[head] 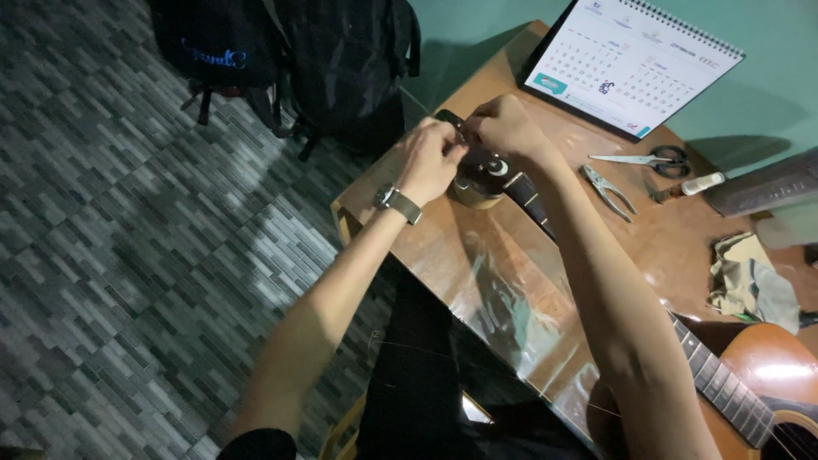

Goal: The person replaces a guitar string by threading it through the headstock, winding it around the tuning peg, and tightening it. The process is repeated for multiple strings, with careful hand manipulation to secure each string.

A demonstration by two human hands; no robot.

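Observation:
An acoustic guitar lies across the wooden table, its body at the lower right and its dark headstock pointing to the far left end. My left hand, with a wristwatch on the wrist, pinches something small at the headstock. My right hand is closed on the headstock from the far side, fingertips touching those of the left. A small round object lies under the headstock. What the fingers pinch is hidden. A thin loose string trails off the table's near edge.
Pliers, scissors and a small white-tipped tool lie right of the neck. A crumpled cloth sits beside the guitar body. A desk calendar stands at the back. Dark backpacks rest on the tiled floor.

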